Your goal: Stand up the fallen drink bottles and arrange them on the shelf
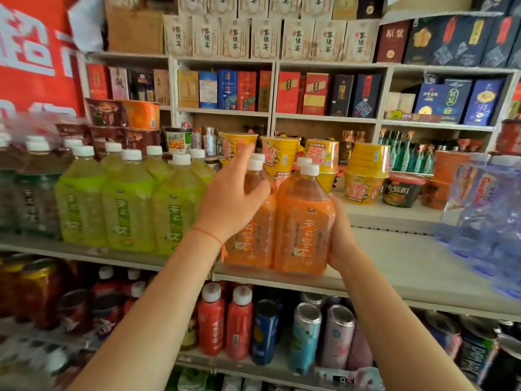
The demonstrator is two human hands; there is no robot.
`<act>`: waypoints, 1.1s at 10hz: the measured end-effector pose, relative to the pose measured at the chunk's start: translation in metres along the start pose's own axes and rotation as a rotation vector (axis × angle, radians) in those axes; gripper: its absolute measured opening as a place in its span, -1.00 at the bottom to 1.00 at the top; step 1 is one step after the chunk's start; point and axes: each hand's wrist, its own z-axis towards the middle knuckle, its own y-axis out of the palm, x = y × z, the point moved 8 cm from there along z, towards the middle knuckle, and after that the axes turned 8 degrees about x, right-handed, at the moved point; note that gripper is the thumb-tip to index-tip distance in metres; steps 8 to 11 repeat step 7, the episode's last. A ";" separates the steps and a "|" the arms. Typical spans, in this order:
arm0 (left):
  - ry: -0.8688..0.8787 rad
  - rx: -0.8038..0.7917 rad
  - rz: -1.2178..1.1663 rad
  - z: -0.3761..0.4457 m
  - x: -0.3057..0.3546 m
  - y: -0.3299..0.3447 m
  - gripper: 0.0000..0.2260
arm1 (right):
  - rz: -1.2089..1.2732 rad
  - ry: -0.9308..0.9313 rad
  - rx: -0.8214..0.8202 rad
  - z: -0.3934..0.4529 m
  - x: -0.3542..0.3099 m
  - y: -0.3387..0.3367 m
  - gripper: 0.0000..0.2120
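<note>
Green bottles (127, 204) stand upright in rows at the left of the shelf (394, 261). Just beside them, the left hand (231, 204) rests fingers spread against an upright orange bottle (251, 230). Touching it, a second orange bottle (303, 227) stands at the shelf's front edge, the right hand (342, 235) curled round its side.

Both arms extended; left hand (234, 196) fingers spread, right hand (342, 235) cupped
</note>
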 end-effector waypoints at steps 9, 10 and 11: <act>0.249 0.214 0.023 -0.008 0.000 -0.072 -0.65 | -0.162 -0.416 0.370 -0.024 -0.047 0.011 -0.65; 0.249 0.214 0.023 -0.008 0.000 -0.072 -0.65 | -0.162 -0.416 0.370 -0.024 -0.047 0.011 -0.65; 0.249 0.214 0.023 -0.008 0.000 -0.072 -0.65 | -0.162 -0.416 0.370 -0.024 -0.047 0.011 -0.65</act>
